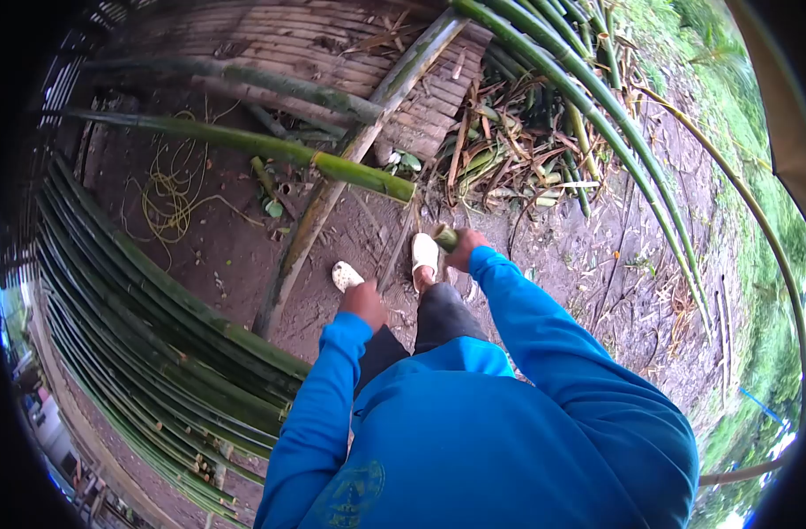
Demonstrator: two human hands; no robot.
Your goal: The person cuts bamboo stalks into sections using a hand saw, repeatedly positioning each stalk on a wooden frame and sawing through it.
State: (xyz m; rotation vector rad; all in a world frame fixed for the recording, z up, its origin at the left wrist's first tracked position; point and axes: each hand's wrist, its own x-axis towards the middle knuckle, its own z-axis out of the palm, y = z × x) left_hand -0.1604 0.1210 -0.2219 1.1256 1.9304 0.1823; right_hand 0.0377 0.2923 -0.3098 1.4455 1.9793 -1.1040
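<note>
My right hand [466, 249] is closed around a short cut piece of green bamboo [445, 236], just beyond my right shoe. My left hand [364, 306] is curled into a fist in front of my left thigh. Whatever it grips, if anything, is hidden; a thin, dark, straight strip [394, 256] runs forward from beside it, and I cannot tell whether the two touch. Ahead of my hands, the cut end of a long green bamboo pole [368, 176] rests across a slanting wooden beam [319, 212].
Long bamboo poles [174, 326] lie stacked at left. Tangled yellow cord [174, 194] is on the dirt. Bamboo scraps [500, 150] heap up ahead, beside a slatted platform [306, 44]. More poles [597, 106] arch down at right. My light clogs [424, 256] stand on muddy ground.
</note>
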